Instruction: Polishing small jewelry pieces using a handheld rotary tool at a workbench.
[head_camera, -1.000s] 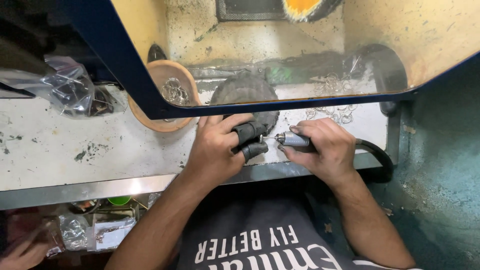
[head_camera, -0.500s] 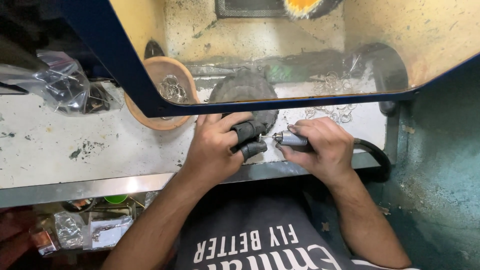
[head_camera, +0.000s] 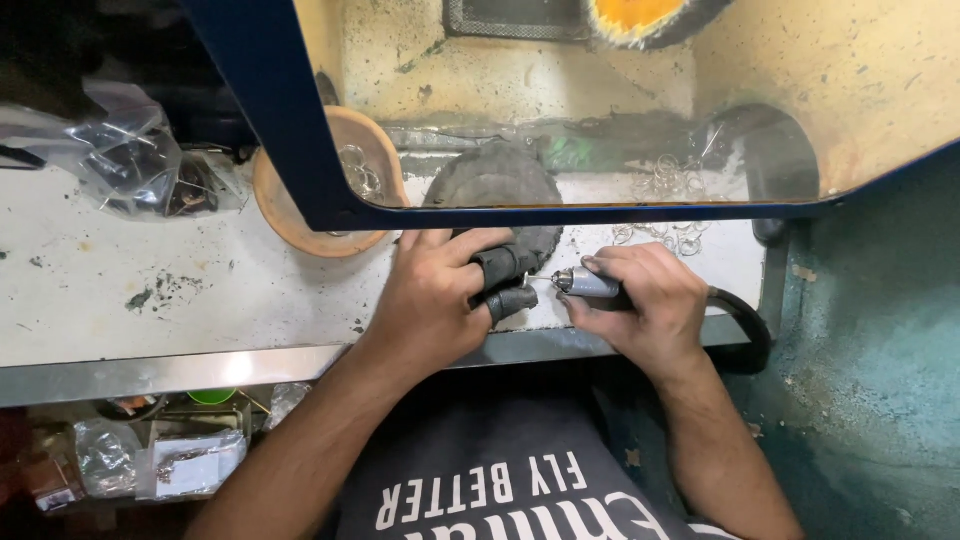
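Note:
My left hand (head_camera: 435, 300) rests on the white bench, its thumb and forefinger in black finger guards (head_camera: 505, 285) pinched on a very small piece I cannot make out. My right hand (head_camera: 640, 300) grips a slim metal rotary handpiece (head_camera: 585, 284) whose thin bit points left and meets the guarded fingertips. A black flexible hose (head_camera: 745, 325) runs from the handpiece off the bench's right edge. A round dark pad (head_camera: 500, 185) lies just beyond my left hand.
A tan bowl (head_camera: 290, 215) with small metal rings stands left of the pad. Loose metal rings (head_camera: 670, 205) lie at the back right. A blue-framed clear shield (head_camera: 560, 214) spans above the bench. A crumpled plastic bag (head_camera: 135, 165) lies far left. Clutter fills the shelf below.
Both hands stay in place with only slight shifts. Below the bench at far left, another person's hand has moved out of view.

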